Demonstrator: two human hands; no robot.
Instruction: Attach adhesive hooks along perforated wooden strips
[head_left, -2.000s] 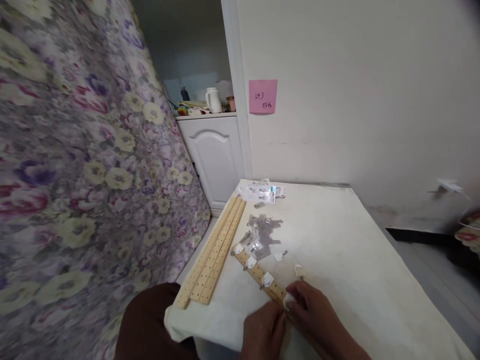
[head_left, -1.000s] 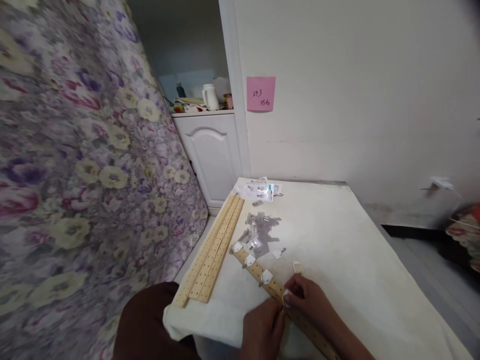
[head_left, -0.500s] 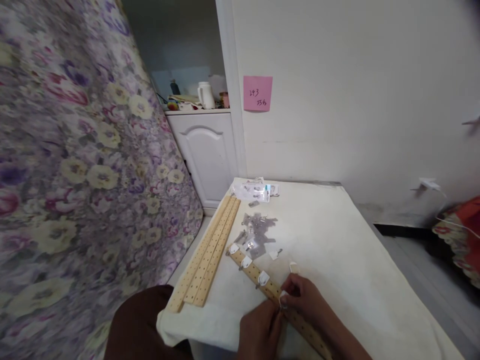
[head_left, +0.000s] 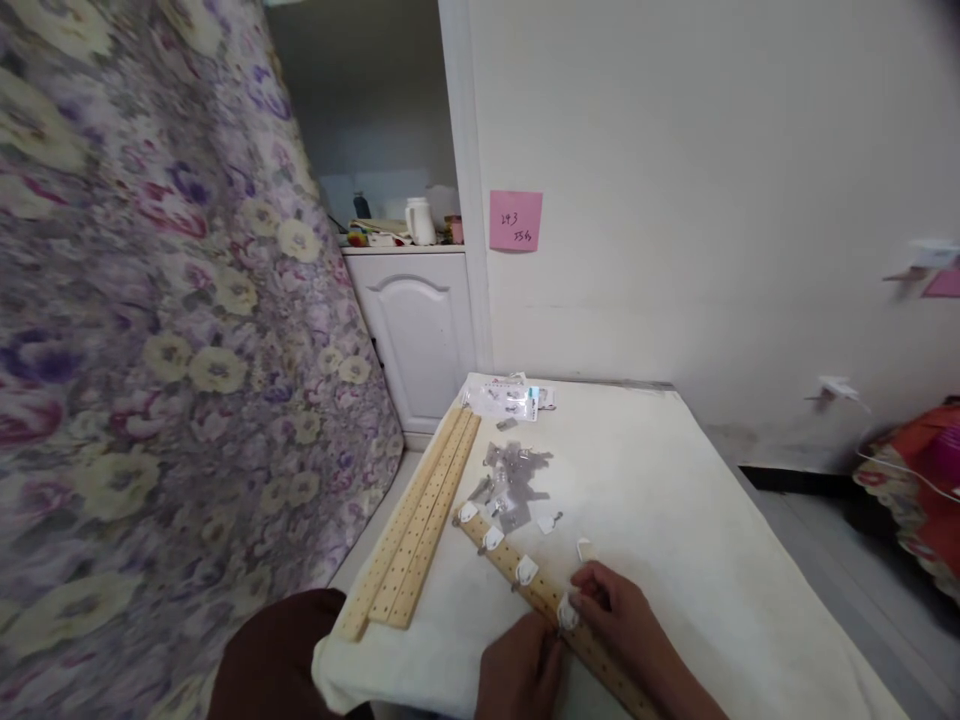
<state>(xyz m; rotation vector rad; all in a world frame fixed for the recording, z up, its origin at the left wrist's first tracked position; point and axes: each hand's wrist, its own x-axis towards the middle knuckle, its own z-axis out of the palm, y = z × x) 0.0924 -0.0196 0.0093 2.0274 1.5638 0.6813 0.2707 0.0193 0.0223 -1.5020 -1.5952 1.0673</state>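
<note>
A wooden strip with rows of holes (head_left: 611, 672) lies slantwise on the table, running under my hands. Along it sit several white tags (head_left: 527, 571) with small metal clasps at the strip's near edge. My right hand (head_left: 619, 615) pinches another white tag (head_left: 568, 611) over the strip. Closed at the strip's near edge, my left hand (head_left: 517, 668) has its fingertips just below that tag; what they grip is hidden. A loose white tag (head_left: 585, 549) lies just beyond my right hand, and a second loose tag with a clasp (head_left: 547, 522) lies farther left.
Several more perforated wooden strips (head_left: 420, 540) lie along the table's left side. Small clear plastic bags (head_left: 514, 485) are heaped mid-table, with printed packaging (head_left: 504, 400) behind them. A white cloth (head_left: 675, 520) covers the table. A floral curtain (head_left: 187, 330) hangs at left.
The tag in my right hand now lies flatter over the strip and shows more of its face. The view has tilted up slightly. Both hands stay at about the same place on the strip.
</note>
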